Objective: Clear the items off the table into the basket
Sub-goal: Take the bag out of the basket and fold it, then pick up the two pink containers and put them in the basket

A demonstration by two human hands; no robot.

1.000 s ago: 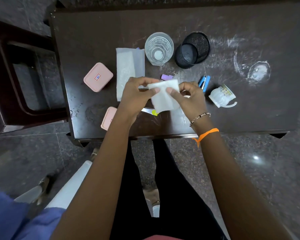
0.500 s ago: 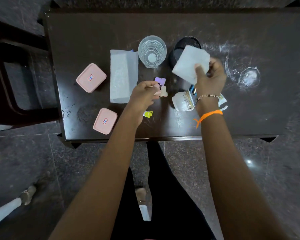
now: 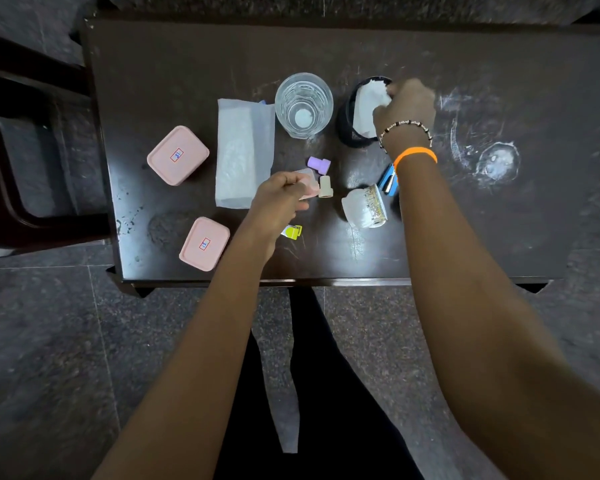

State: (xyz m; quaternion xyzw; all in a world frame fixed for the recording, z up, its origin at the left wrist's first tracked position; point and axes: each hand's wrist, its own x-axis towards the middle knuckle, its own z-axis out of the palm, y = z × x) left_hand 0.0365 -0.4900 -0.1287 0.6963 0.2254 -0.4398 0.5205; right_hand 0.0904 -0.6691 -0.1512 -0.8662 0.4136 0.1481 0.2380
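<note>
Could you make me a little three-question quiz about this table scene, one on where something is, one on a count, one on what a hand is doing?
1. Where is the folded white tissue?
A. Flat beside the glass
B. Going into the black mesh basket
C. On the floor

2. How many pink lidded boxes are on the table?
A. One
B. Two
C. Three

3. What is the left hand doing?
A. Lying flat and open
B. Lifting the glass
C. Gripping a small pale pink piece

Answers: 1 B, the right hand pushes the tissue into the basket's mouth. 2 B, one pink box sits above another at the table's left. 3 C, its fingers curl round the piece.
</note>
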